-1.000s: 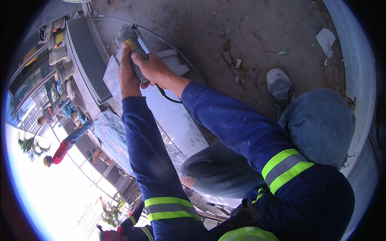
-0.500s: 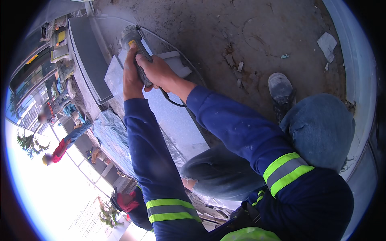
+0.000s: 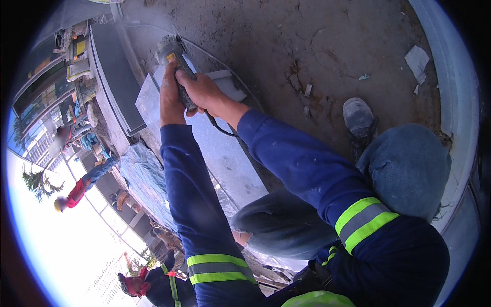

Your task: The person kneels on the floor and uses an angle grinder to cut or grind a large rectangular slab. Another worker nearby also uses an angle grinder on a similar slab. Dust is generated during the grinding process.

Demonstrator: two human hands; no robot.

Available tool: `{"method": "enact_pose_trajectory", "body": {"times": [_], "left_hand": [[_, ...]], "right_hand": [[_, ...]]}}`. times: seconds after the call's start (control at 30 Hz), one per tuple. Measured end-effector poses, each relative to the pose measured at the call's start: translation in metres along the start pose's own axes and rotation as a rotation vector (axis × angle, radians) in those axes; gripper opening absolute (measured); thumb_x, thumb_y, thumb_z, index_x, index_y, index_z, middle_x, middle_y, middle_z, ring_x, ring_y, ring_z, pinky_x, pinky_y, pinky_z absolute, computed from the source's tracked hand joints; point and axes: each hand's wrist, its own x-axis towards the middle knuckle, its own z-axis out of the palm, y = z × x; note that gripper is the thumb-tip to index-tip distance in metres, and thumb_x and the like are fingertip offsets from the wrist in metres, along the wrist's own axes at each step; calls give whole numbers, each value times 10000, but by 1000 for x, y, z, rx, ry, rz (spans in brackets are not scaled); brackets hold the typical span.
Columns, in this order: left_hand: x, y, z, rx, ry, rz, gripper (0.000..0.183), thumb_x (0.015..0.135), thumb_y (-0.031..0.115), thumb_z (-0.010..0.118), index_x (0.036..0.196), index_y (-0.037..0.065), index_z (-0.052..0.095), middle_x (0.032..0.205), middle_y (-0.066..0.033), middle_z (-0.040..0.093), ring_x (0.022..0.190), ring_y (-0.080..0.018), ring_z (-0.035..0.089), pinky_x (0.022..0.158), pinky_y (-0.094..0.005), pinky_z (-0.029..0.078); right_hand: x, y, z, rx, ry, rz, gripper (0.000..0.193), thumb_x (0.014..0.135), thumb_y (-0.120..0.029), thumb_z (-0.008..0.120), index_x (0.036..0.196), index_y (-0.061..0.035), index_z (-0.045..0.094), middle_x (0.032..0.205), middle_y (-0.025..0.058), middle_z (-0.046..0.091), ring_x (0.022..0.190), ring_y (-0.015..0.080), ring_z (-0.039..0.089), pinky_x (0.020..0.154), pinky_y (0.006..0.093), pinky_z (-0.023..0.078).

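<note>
An angle grinder (image 3: 184,96) with a dusty grey head and dark body is held out in front of me. My left hand (image 3: 170,97) is closed round it near the head, thumb laid along the body. Behind it, my right hand (image 3: 203,93) wraps the handle, and a black cord (image 3: 221,130) runs from the rear end. The tool is over the far end of a pale grey slab (image 3: 232,161). Its disc shows only as a thin edge, and where it meets any material is hidden. Pale dust hangs about the grinder's head.
A dark panel (image 3: 115,77) lies left of the slab, with blue sheeting (image 3: 143,171) nearer me. Debris and a torn white scrap (image 3: 417,62) lie on the dirt floor (image 3: 327,46). Co-workers are at the left, one in a reflective jacket (image 3: 166,284) close by my left arm.
My hands and the grinder have moved only slightly in the picture. The near co-worker at the lower left has shifted, showing more of the jacket and an arm.
</note>
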Motion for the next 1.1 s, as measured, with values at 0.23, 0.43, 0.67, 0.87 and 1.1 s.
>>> {"method": "enact_pose_trajectory", "body": {"times": [0.23,0.43,0.67,0.87,1.1], "left_hand": [[-10,-5,-1,34,-33,36,639,1056,641,657,1284,44,650,966,-148,712,793,-293,723,711,-468,615],[-10,-9,-4,37,-44,38,632,1051,648,653,1257,50,654,948,-145,713,808,-288,723,731,-473,606],[-6,-4,-6,70,-47,5,642,1054,654,643,1242,39,654,942,-143,715,803,-286,724,721,-462,607],[0,2,-3,91,-8,-25,645,1059,656,631,1239,37,653,938,-143,713,791,-286,726,701,-461,615],[-8,-3,-3,77,-32,-6,642,1053,654,632,1243,40,650,936,-149,717,790,-295,727,686,-465,613]], "right_hand": [[-11,2,-1,17,-6,11,809,1066,-585,628,1289,192,584,1011,259,716,576,237,706,423,345,568],[-19,5,-2,27,-4,-16,785,1066,-580,633,1274,176,594,961,227,725,577,237,709,416,344,545],[-9,6,3,13,24,-13,700,1086,-590,600,1140,106,656,812,149,703,517,222,702,384,312,498],[1,1,2,39,-7,7,773,1062,-560,627,1244,190,609,916,218,720,545,224,680,409,350,556],[-11,3,2,35,-1,17,758,1070,-560,624,1256,174,614,922,213,727,544,231,688,406,340,527]]}}
